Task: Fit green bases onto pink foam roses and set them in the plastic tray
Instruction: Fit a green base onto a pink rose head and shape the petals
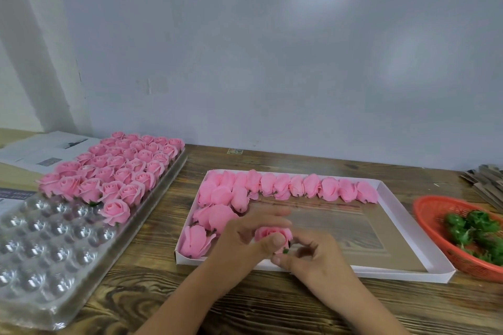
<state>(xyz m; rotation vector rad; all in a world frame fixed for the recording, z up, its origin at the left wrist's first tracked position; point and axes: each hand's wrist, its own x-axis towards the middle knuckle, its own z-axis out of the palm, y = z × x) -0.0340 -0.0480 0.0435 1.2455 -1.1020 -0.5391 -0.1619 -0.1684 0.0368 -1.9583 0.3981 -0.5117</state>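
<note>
A dark, strongly grained wooden table (272,304) stands against the pale wall. On its left side lies a clear plastic tray (40,253) of round cups, its far half filled with upright pink roses. Behind that tray, printed papers (40,149) lie flat at the table's back left. In the middle sits a shallow white cardboard box (435,266) with pink roses along its far and left sides. Just beside it on the right rests an orange mesh basket (435,215) of green bases. Grey strips (487,179) are stacked at the far right edge.
</note>
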